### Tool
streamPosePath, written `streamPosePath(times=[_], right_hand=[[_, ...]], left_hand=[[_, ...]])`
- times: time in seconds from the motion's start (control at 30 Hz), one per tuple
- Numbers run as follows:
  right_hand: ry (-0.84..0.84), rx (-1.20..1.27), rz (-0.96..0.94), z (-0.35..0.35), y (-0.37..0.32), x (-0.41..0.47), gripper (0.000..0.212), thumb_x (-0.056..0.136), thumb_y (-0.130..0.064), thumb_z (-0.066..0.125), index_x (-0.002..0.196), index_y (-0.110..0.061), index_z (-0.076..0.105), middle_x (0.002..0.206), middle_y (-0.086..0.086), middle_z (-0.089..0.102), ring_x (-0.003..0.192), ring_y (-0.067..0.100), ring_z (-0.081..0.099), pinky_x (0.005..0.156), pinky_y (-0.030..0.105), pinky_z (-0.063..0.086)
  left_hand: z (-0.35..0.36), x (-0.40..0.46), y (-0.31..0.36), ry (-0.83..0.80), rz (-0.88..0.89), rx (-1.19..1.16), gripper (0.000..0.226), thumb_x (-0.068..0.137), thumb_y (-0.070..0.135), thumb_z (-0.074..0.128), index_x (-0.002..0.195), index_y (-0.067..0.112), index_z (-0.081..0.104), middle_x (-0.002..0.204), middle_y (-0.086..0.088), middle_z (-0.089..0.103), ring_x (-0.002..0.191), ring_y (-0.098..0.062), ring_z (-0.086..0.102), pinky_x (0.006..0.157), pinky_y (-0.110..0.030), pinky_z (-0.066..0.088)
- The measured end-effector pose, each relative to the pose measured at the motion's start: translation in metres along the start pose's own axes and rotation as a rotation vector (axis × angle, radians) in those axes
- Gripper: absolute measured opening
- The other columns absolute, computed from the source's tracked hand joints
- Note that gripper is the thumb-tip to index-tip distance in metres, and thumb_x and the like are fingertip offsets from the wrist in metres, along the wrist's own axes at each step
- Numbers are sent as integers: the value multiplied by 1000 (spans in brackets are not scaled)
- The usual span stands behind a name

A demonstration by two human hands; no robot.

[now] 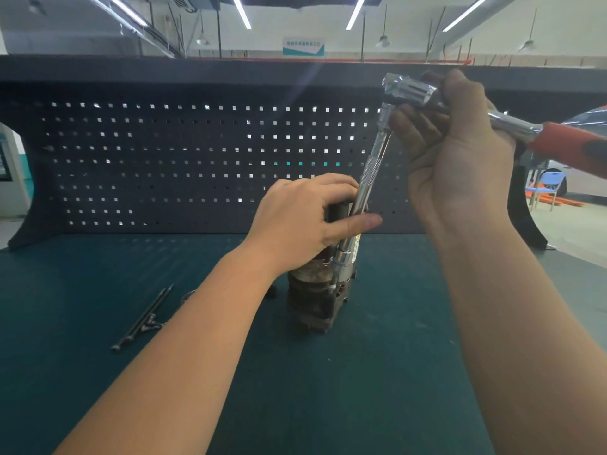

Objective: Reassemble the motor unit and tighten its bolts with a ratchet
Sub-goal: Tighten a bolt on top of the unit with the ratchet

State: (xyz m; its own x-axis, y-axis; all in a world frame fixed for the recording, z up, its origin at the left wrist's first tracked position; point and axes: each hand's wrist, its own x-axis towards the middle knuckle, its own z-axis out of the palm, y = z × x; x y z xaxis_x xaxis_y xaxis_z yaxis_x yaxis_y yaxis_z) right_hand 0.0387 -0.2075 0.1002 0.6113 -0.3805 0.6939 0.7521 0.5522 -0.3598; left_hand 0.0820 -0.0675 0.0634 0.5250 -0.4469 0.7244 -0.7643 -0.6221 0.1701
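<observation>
Motor unit [315, 290] stands upright on the green tabletop [377, 372], near the centre of view, its dirty housing lowermost and a dark cylindrical body above.

Left hand [305, 221] rests over the top of the motor, fingers curled round the upper body and thumb extended toward 3 o'clock; its grip is closed on the motor and steadies it.

Ratchet [512, 126] is held at 1 o'clock from the motor. Its chrome head lies at upper left of the right hand; the red handle runs off toward 3 o'clock and out of view. Right hand [460, 152] is clenched round the ratchet just behind the head, fingers wrapped on the shank.

Extension bar [364, 192] hangs down from the ratchet head, tilted, its top toward 1 o'clock. It has a knurled band midway. The lower end runs down alongside the motor body, passing behind the left thumb, and reaches the flange at the housing. Whether the socket end is seated on a bolt head cannot be told.

Long bolts [144, 318] lie loose on the tabletop at 9 o'clock from the motor, well apart from it, side by side, with small fittings beside them too blurred to identify.

Dark pegboard [164, 159] stands behind the tabletop at 12 o'clock.
</observation>
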Motion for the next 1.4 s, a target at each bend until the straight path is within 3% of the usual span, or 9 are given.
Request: streamPosePath(times=[0.07,0.27,0.7,1.0,1.4], right_hand=[[49,22,13,1,-1,3,15,95,-5,56,80,-2,59,63,8,67,58,19,67,56,24,55],[74,44,22,3,-2,4,19,94,-5,56,76,-3,59,61,8,66,55,19,66,53,23,54],[140,34,29,2,-2,5,21,94,-6,57,73,-4,59,60,8,65,55,18,65,53,23,53],[125,73,0,4,-3,5,15,94,-4,56,79,0,59,58,6,64,54,18,64,54,24,54],[169,115,24,2,-1,4,21,94,-3,56,73,-2,59,56,5,62,51,17,62,50,23,53]], left_hand=[[0,0,0,1,-1,-1,41,84,61,56,101,28,73,127,23,60,108,-6,61,94,-41,43],[0,0,0,10,3,-3,39,84,60,56,103,30,74,128,23,59,114,-3,58,98,-42,41],[0,0,1,18,9,16,40,89,58,50,106,30,73,123,25,61,103,-6,62,95,-43,43],[-2,-1,2,2,-19,-23,52,76,68,51,104,30,73,125,25,59,109,-8,60,98,-43,41],[-2,-1,4,-3,-27,-23,54,72,70,52,107,33,72,125,26,59,108,-8,60,99,-43,40]])
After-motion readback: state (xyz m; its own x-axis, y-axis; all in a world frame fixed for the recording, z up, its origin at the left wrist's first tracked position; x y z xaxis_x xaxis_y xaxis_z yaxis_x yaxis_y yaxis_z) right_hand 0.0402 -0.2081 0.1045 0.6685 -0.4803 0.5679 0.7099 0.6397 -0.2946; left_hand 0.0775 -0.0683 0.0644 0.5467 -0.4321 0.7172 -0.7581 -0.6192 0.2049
